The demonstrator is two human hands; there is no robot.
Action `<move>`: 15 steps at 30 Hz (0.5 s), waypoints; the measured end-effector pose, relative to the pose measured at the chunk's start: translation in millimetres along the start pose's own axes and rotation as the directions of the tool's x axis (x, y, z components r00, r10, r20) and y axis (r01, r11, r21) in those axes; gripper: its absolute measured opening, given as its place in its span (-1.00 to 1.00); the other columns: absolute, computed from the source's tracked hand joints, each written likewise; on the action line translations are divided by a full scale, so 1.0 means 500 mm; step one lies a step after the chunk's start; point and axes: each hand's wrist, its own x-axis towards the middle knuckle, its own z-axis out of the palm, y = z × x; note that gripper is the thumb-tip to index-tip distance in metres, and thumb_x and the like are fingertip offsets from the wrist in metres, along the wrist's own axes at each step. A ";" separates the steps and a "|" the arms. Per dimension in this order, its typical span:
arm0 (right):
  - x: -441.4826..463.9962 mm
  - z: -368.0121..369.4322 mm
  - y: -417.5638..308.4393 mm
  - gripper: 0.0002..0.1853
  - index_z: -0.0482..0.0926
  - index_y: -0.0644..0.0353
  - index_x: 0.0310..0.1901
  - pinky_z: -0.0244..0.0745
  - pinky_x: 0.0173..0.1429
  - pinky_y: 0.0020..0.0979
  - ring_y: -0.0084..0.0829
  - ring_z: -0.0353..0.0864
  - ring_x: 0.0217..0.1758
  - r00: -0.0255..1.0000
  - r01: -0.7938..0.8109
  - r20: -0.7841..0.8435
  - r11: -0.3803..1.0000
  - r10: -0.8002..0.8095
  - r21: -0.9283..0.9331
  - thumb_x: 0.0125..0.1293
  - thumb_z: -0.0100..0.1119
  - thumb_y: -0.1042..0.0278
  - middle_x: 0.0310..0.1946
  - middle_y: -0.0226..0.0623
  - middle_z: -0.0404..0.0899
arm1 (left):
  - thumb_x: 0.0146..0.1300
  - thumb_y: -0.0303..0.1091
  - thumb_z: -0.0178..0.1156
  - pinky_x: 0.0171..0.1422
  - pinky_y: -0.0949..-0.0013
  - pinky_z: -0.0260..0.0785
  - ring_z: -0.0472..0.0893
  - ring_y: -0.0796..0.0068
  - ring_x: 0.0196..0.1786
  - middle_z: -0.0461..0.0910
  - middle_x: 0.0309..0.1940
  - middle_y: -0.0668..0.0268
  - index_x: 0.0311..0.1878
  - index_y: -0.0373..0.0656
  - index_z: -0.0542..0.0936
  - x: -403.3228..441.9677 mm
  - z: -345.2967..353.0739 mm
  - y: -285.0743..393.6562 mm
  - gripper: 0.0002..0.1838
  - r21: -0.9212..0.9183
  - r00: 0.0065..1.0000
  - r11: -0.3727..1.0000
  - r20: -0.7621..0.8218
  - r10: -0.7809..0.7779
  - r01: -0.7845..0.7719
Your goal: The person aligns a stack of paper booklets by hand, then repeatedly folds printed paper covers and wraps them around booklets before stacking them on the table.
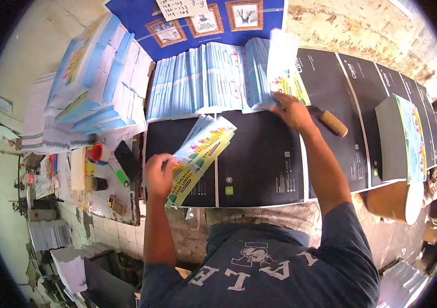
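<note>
Booklets (205, 149) fan out, clasped in the left hand (160, 175), over the black worktop (259, 154). The right hand (294, 112) is at a blurred booklet (283, 56) ending the packed row (193, 79); whether that grip clasps it, I cannot tell. A brown block (334, 123) lies nearby.

Looks out from a single camera worn on the person's head, facing forward and steeply down across the bench (259, 164). Takes in the front of the shirt (259, 256) close by along the bottom, then follows both forearms (327, 167) up to the left hand (158, 177) and right hand (293, 113), fairly near. Reaches past the far side of the bench to the wall (357, 20) at the top, and past the near side to the floor (395, 236). Covers a very wide field, bending straight edges and rounding off into black corners.
</note>
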 end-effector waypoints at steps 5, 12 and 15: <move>-0.032 -0.047 -0.106 -0.25 0.43 0.29 0.31 0.27 0.46 -0.11 0.02 0.40 0.41 0.986 0.043 -0.168 0.974 -0.005 0.223 0.29 0.31 -0.15 0.33 0.06 0.42 | 0.20 -0.55 0.30 0.48 -0.09 0.15 0.67 0.33 0.14 0.74 -0.09 0.43 -0.34 -0.03 0.57 -0.016 -0.025 0.109 -0.86 0.142 0.827 0.825 -0.065 0.559 -0.547; -0.138 -0.242 -0.336 -0.16 0.43 0.15 0.34 0.16 0.53 0.05 -0.12 0.30 0.48 0.837 0.546 -0.072 0.835 -0.542 0.069 -0.08 0.53 0.39 0.39 -0.08 0.33 | -0.04 -0.59 0.41 0.44 -0.01 0.28 0.46 0.00 0.31 0.51 0.09 0.21 -0.40 -0.07 0.67 0.005 0.066 0.184 -0.83 -0.176 0.784 0.782 0.078 0.616 -0.597; -0.179 -0.230 -0.399 0.01 0.19 0.10 0.48 -0.02 0.60 0.11 -0.13 0.33 0.47 0.794 0.601 0.108 0.799 -0.598 0.014 -0.04 0.51 0.30 0.34 -0.06 0.39 | -0.11 -0.47 0.44 0.28 0.11 0.32 0.50 0.11 0.14 0.51 -0.01 0.26 -0.34 -0.01 0.74 0.015 0.063 0.264 -0.80 -0.177 0.641 0.667 0.184 0.745 -0.724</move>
